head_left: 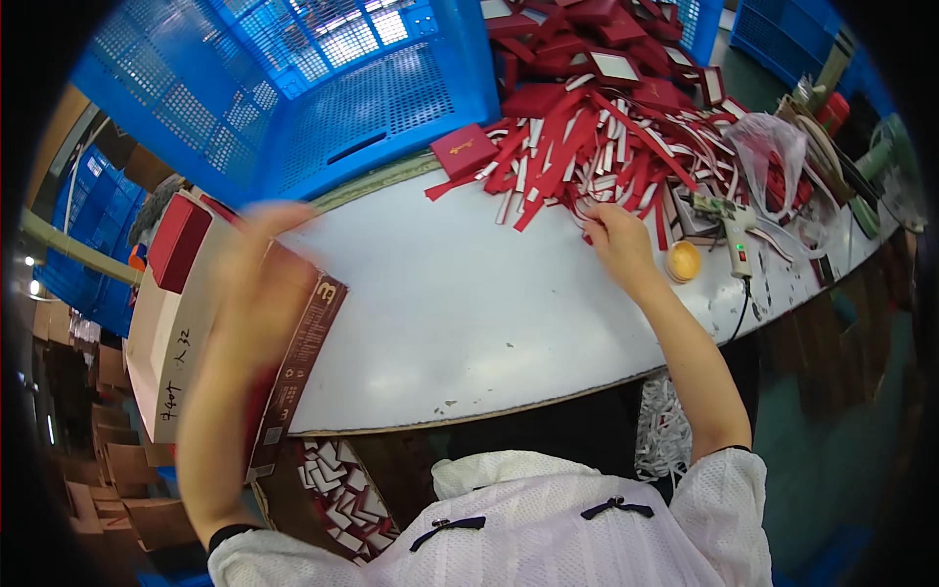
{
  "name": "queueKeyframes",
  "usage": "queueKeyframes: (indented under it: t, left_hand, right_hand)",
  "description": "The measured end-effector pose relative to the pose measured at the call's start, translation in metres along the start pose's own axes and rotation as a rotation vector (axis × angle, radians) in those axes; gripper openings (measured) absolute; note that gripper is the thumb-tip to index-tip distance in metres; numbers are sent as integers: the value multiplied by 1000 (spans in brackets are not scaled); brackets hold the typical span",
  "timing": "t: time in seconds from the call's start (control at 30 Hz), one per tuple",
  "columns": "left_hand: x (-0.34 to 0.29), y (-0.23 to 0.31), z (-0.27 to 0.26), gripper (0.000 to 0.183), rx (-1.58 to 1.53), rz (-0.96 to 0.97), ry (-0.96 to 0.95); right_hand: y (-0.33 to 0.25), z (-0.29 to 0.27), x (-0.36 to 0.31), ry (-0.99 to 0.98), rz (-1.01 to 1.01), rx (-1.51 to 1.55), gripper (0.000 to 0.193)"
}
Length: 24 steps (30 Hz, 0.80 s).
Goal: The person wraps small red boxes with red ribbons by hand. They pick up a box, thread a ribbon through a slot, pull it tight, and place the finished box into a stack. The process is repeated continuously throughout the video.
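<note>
My left hand (256, 289) is smeared by motion over an open carton (305, 357) at the table's left end; its fingers cannot be made out. Red pieces (183, 245) show at the carton's far left. At the near edge of a heap of red-and-white strips (562, 161), my right hand (622, 247) has its fingers closed in a pinch at a strip end. Just right of that hand stands a small open tub (683, 261) of yellow-orange stuff. A small red box (464, 151) lies left of the heap.
A large blue perforated crate (381, 98) stands at the back left. Behind the strips, red boxes (616, 67) are piled high. A glue gun (739, 240) with a cord and a clear plastic bag (768, 157) sit at the right. Below the table edge, a box holds red-and-white pieces (344, 499).
</note>
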<state>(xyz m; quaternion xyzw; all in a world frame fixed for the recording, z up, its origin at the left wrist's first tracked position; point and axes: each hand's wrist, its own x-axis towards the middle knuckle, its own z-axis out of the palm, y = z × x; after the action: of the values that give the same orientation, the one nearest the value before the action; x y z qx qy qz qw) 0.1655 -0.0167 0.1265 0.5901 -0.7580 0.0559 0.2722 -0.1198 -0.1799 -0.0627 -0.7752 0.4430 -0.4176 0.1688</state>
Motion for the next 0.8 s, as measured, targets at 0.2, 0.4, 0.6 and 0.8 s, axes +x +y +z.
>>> queueKeyframes:
  t: [0.2,0.4,0.6,0.8]
  left_hand:
    - [-16,55,171,24,-734,-55,-422]
    - [3,76,234,22,-1328,-697,-468]
    - [20,78,222,15,-1733,-728,-455]
    - [21,86,208,13,-1597,-637,-277]
  right_hand:
    - [-6,0,-20,11,80,49,13]
    - [-27,-20,-38,144,123,159,8]
    - [-70,-45,-73,56,-53,171,6]
    - [-71,-68,-105,-278,578,722,12]
